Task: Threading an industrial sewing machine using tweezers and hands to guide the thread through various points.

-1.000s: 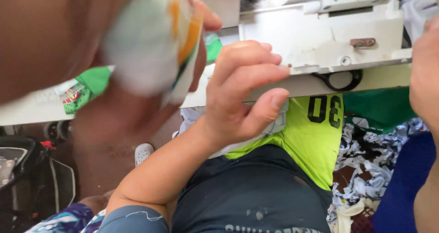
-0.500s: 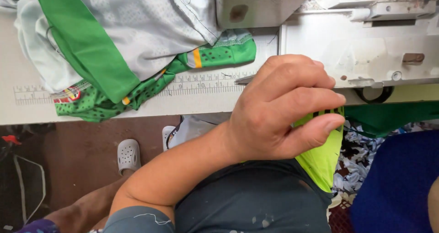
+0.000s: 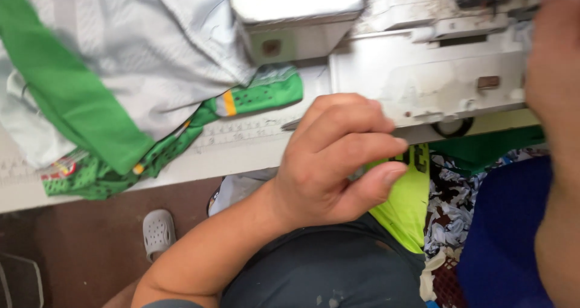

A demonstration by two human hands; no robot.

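Green-grey garment [image 3: 121, 84], curled left hand [image 3: 332, 163] beside

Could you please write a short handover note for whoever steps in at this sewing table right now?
Left hand: curled in a loose fist in front of the table edge, fingers closed on a small metal tool whose tip pokes out toward the table.
Right hand: raised at the right edge, blurred; grip cannot be told.
Grey and green garment: heaped on the table left of the sewing machine, not under the needle area.
Lime-green fabric: hanging over the lap.
Neither hand touches the grey and green garment.
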